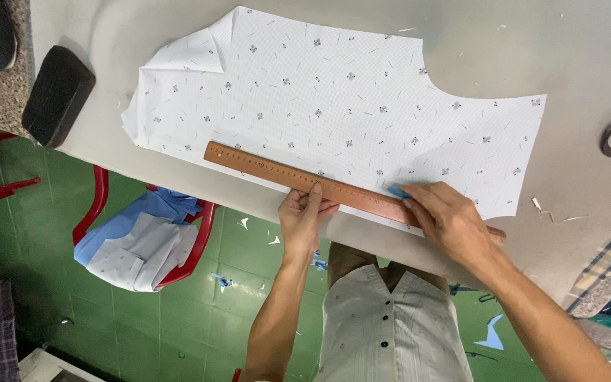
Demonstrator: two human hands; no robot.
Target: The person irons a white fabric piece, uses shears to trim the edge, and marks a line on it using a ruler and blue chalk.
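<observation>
Head view: I see the wooden ruler (305, 182) lying along the near edge of the white printed fabric (334, 106).
Ruler axis: slanting left-to-right.
Left hand (304, 216): fingers flat, pinning the ruler mid-length.
Right hand (450, 219): pinching blue chalk (398, 191) against the ruler's right end.
</observation>
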